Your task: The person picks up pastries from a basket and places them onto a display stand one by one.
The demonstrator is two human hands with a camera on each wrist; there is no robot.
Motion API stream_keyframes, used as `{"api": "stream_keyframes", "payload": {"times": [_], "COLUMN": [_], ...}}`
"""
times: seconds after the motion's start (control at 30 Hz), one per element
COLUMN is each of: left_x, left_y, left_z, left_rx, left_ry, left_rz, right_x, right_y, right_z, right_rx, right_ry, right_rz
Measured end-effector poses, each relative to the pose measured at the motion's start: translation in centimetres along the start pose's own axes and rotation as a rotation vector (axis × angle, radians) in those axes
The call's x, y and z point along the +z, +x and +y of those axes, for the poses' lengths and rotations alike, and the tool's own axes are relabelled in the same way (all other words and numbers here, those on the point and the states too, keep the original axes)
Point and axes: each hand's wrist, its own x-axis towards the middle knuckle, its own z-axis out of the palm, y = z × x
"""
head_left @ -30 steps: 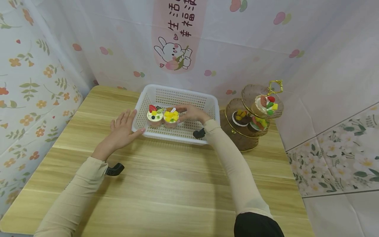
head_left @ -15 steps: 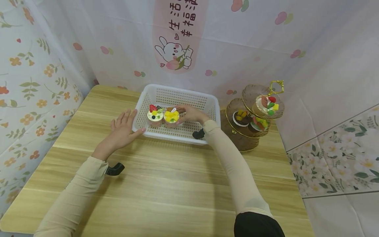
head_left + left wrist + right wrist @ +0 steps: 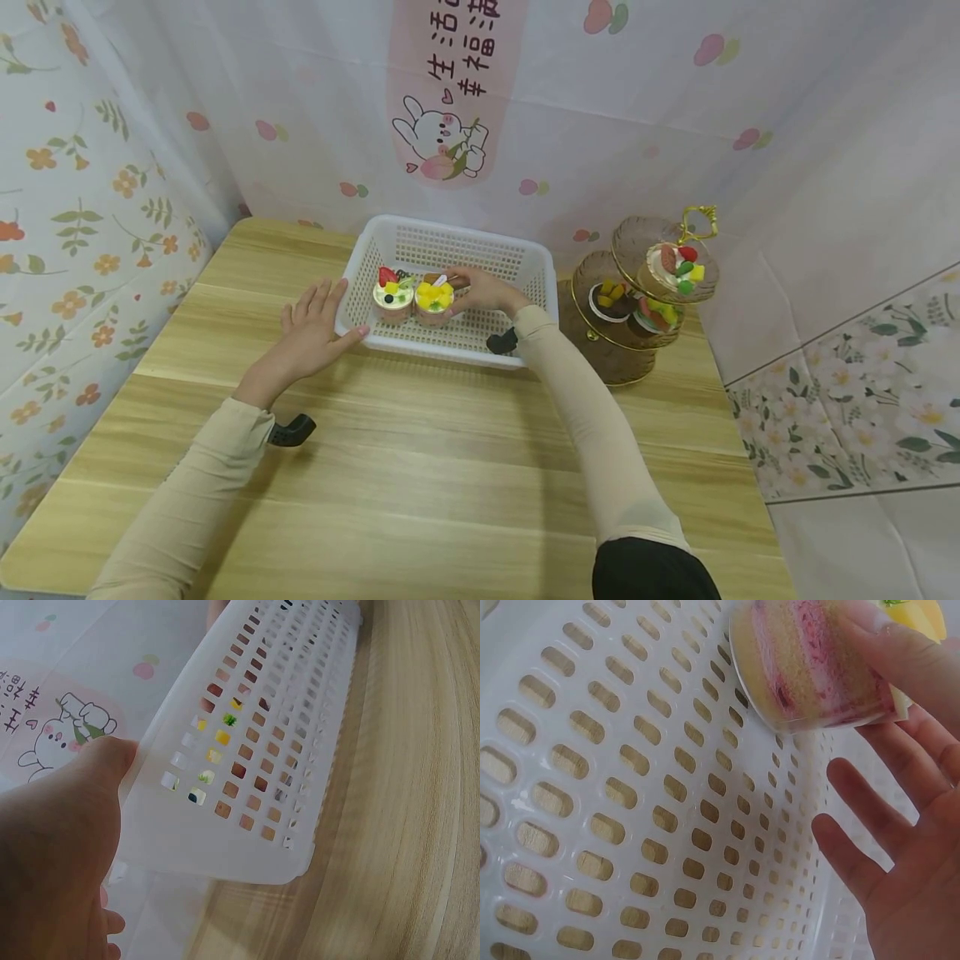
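Observation:
My right hand reaches into a white plastic basket and pinches a clear dessert cup topped with yellow fruit cubes. In the right wrist view, pink and tan cake layers show through the cup, with the thumb against its side and two fingers free of it. Just left of that cup stands another dessert cup with a strawberry and a blueberry on cream. My left hand rests on the basket's left front corner, fingers spread and thumb at the front rim.
A tiered gold-edged stand is to the basket's right. A cream dessert sits on its upper tier, and a dark dessert and a fruit-topped one sit lower. A curtain hangs behind the wooden table.

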Motion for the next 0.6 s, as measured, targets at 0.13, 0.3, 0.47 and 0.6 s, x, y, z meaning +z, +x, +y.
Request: {"api": "stream_keyframes", "payload": {"times": [0.13,0.3,0.47,0.6], "left_x": [-0.05,-0.01,0.06,0.14], "left_y": [-0.02,-0.03,-0.08,-0.03], "left_z": [0.07,0.00,0.02,-0.09], "left_rx": [0.002,0.003,0.002,0.004], "left_ry": [0.002,-0.002,-0.008,-0.011], "left_rz": [-0.002,0.003,0.007,0.014], "right_x": [0.02,-0.05,-0.01,0.05], "right_y": [0.08,-0.12,-0.27,-0.33], "right_z": [0.21,0.11,0.02,0.05], "right_rx": [-0.008,-0.011,-0.020,-0.026], "right_ry": [-0.006,-0.007,0.023,0.016], "right_rz": [0.015,0.038,0.068,0.109]}}
